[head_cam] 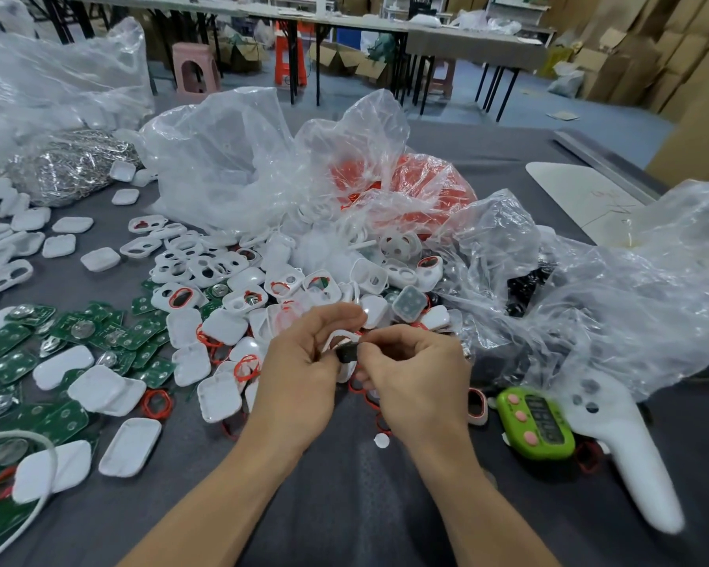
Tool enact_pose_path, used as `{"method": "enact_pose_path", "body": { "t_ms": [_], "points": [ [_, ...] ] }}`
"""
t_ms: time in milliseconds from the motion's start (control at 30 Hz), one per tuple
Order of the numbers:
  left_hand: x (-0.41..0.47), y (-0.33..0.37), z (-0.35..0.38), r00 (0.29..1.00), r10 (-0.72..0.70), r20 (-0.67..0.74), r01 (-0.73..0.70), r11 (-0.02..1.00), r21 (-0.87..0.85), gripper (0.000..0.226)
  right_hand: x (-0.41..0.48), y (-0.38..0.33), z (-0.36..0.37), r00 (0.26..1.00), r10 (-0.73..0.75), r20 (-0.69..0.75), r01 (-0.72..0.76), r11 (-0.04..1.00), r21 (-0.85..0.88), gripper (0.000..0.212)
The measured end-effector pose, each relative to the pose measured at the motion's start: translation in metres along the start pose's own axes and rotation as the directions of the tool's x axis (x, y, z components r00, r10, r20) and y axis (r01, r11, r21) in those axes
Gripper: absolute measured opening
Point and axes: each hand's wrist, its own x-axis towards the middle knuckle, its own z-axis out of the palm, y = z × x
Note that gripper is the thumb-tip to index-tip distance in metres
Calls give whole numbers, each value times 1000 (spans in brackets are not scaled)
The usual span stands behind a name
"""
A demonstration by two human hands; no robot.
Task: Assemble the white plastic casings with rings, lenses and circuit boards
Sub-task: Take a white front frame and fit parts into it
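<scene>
Near the table's (pixel 344 505) front edge the left hand (pixel 303 374) curls round a white casing (pixel 338 336), mostly hidden behind its fingers, while the right hand (pixel 418 378) pinches a small black part (pixel 346 354) against it; what that part is, I can't make out. Loose casings (pixel 218 396) and red rings (pixel 155 404) heap just beyond, green circuit boards (pixel 15 364) run off the left edge, and crumpled clear bags (pixel 230 157) cover the pile's far side.
</scene>
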Motion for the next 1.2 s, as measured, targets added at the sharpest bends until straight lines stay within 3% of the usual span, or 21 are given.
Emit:
{"method": "enact_pose_path", "body": {
  "t_ms": [233,400,500,733,867,967,1067,1200],
  "points": [
    [-4,-3,7,995,-96,28,99,982,-162,70,0,1,3,986,163,-31,-147,945,293,23],
    [-6,-3,7,999,-48,-7,46,989,-142,59,-2,2,7,983,177,-46,-149,922,359,18],
    [-6,-2,7,998,-17,-53,10,990,-138,52,-5,4,11,989,133,-69,-108,953,284,5],
    [-5,1,5,995,19,-96,-29,995,-100,49,-5,1,7,994,-90,-66,89,996,-17,12],
    [-4,3,5,994,26,-105,-34,996,-80,44,-5,3,5,990,-112,-84,105,991,-86,15],
    [-3,3,5,994,14,-105,-24,995,-99,44,-2,3,3,998,-19,-67,17,999,-32,13],
    [-3,4,5,995,-2,-100,-13,989,-148,46,4,1,-2,986,130,108,-146,977,155,10],
    [-8,6,6,996,56,-74,-56,998,5,51,8,0,-7,961,186,206,-237,935,265,8]
  ]
}}
